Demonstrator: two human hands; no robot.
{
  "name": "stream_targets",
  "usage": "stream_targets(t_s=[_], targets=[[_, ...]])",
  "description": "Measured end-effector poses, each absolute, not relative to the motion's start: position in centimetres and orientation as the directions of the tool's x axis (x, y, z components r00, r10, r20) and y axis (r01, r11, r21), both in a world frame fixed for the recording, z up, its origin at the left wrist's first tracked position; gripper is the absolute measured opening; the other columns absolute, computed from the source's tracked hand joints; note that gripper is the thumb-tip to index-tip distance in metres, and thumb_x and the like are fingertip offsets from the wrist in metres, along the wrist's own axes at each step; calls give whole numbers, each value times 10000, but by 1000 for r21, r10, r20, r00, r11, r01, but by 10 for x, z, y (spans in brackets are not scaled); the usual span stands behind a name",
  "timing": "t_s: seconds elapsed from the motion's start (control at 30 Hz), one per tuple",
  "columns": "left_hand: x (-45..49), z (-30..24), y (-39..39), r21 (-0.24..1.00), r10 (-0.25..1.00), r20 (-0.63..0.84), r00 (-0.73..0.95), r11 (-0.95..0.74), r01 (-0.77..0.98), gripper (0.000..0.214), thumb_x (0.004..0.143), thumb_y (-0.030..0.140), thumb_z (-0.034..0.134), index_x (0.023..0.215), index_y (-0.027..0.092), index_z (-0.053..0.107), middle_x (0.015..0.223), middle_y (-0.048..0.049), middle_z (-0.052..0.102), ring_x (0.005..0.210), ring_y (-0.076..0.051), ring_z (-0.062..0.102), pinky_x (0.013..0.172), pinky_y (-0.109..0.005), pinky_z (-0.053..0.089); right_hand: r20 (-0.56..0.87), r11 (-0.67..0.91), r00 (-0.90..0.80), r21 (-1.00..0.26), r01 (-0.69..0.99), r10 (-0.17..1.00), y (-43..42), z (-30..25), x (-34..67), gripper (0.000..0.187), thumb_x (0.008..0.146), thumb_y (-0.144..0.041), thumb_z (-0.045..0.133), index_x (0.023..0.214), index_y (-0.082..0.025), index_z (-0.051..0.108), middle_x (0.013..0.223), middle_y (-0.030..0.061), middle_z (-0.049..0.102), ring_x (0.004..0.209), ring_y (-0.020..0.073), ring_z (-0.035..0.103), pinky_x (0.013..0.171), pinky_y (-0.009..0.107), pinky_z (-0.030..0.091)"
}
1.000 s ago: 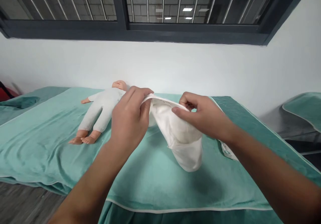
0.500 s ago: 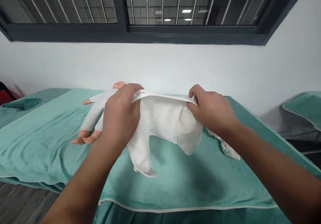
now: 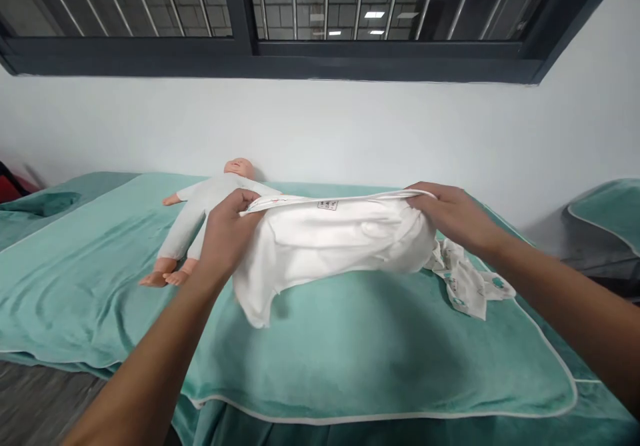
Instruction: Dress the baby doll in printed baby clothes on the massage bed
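Stretched between my two hands, above the bed, is a white baby garment (image 3: 320, 239) with a small printed label at its upper edge. My left hand (image 3: 234, 223) grips the left end of that edge between thumb and fingers. At the other end, my right hand (image 3: 447, 213) has hold of the edge, its fingertips partly hidden by the cloth. Loose fabric hangs below, longest under my left hand. A baby doll (image 3: 200, 213) in a white suit lies on its back beyond my left hand. Crumpled printed baby clothing (image 3: 463, 279) lies below my right hand.
A green sheet (image 3: 350, 359) with pale piping covers the bed. Behind it rises a white wall (image 3: 320, 126), with a dark-framed barred window (image 3: 300, 63) above. More green fabric (image 3: 610, 213) is at the far right, and a dark red item (image 3: 10, 186) at the far left.
My hands have moved apart, pulling the garment's edge wider, and sit slightly lower. The printed label now shows, and more of the doll and the crumpled clothing is uncovered.
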State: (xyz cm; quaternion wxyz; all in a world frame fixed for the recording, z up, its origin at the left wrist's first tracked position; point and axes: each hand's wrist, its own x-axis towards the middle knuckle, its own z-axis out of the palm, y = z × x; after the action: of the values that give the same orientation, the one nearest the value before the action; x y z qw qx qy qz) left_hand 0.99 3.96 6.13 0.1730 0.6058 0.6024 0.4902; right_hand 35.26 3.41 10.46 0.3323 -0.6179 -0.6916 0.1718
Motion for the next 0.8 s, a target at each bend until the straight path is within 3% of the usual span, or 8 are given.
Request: stream_targets(t_s=[0.1, 0.2, 0.33, 0.4, 0.47, 0.57, 0.67, 0.8], targets=[[6, 76, 52, 701, 955, 274, -113, -118, 704, 299, 826, 513, 610, 916, 243, 701, 849, -7, 712, 837, -231, 629, 721, -309, 443, 267, 171, -37, -499, 850, 963, 48, 113, 361, 289, 893, -265, 464, 1016, -222, 721, 990, 44, 738, 906, 224, 643, 761, 314, 454], [15, 68, 76, 489, 958, 252, -137, -3, 872, 363, 858, 559, 570, 1004, 251, 698, 861, -57, 711, 891, -292, 649, 754, -362, 470, 189, 81, -38, -222, 972, 981, 69, 100, 354, 278, 918, -260, 435, 1001, -218, 697, 1013, 76, 730, 903, 245, 648, 736, 330, 451], [52, 7, 87, 233, 903, 424, -69, -35, 972, 320, 915, 301, 550, 1194, 168, 632, 1229, -178, 652, 1156, -362, 595, 934, -478, 480, 123, 52, -68, 126, 991, 990, 87, 42, 325, 354, 906, -110, 395, 1151, -161, 646, 1132, 159, 690, 984, 302, 655, 783, 394, 489], [75, -33, 78, 219, 880, 458, 128, -250, 943, 339, 912, 186, 526, 1238, 142, 607, 1361, -185, 583, 1259, -334, 543, 1038, -472, 452, 182, 134, -169, 190, 973, 969, 85, 4, 306, 434, 872, -30, 385, 1233, -111, 612, 1273, 207, 630, 1150, 343, 597, 886, 450, 487], [94, -67, 68, 334, 860, 439, 260, -425, 841, 340, 937, 173, 490, 1261, 146, 589, 1360, -155, 588, 1288, -264, 539, 1098, -401, 440, 236, 265, -296, 154, 952, 925, 78, -32, 287, 488, 873, -15, 391, 1328, -64, 558, 1442, 233, 520, 1324, 348, 482, 1039, 473, 427], [108, -92, 65, 445, 909, 350, 226, -374, 814, 317, 958, 184, 452, 1233, 110, 591, 1347, -161, 603, 1322, -245, 525, 1150, -380, 405, 199, 423, -407, -42, 905, 891, 67, -67, 261, 500, 907, -53, 390, 1393, -33, 507, 1483, 208, 507, 1390, 271, 436, 1174, 394, 328], [105, -91, 77, 414, 961, 260, 92, -197, 889, 348, 963, 196, 433, 1263, 81, 568, 1408, -187, 561, 1401, -292, 449, 1168, -425, 384, 120, 248, -228, -186, 951, 966, 67, -79, 243, 489, 964, -177, 395, 1407, 10, 482, 1508, 238, 479, 1443, 287, 392, 1204, 399, 286], [100, -82, 91, 397, 982, 178, -59, -17, 918, 387, 972, 287, 443, 1302, 105, 534, 1396, -193, 565, 1361, -352, 468, 1050, -487, 484, 90, -2, 20, -193, 981, 996, 79, -80, 234, 607, 996, -364, 402, 1455, 32, 424, 1573, 293, 358, 1516, 374, 242, 1212, 532, 209]])
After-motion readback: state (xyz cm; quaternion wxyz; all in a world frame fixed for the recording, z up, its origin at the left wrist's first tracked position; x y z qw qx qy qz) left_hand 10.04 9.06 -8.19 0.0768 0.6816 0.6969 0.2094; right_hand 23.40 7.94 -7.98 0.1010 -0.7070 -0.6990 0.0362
